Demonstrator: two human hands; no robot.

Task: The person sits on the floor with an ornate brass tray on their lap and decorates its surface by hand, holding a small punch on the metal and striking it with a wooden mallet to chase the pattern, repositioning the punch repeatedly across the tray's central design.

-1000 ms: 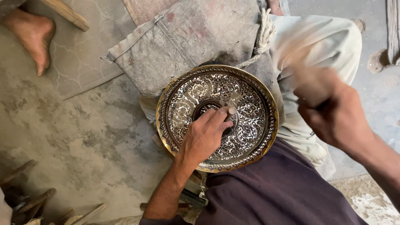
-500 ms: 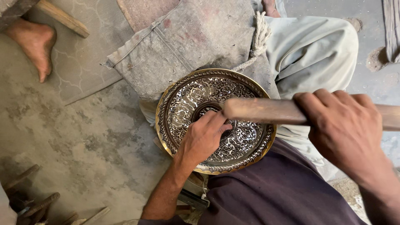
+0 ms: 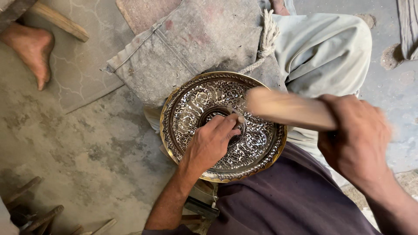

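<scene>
A round, ornate brass plate (image 3: 191,109) with fine scroll engraving rests on my lap. My left hand (image 3: 211,141) lies over its centre, fingers pinched around a small tool that they mostly hide. My right hand (image 3: 355,139) is gripped on a wooden mallet (image 3: 287,109), blurred by motion, whose head hangs just above the plate's right half near my left fingertips.
A dusty grey cloth (image 3: 191,43) and a rope (image 3: 265,37) lie beyond the plate. Another person's bare foot (image 3: 32,48) and a wooden stick (image 3: 58,21) are at the top left. Several wooden-handled tools (image 3: 39,215) lie at the bottom left on the concrete floor.
My right hand swung the mallet down from a raised position to just above the plate. My left hand stayed on the plate's centre.
</scene>
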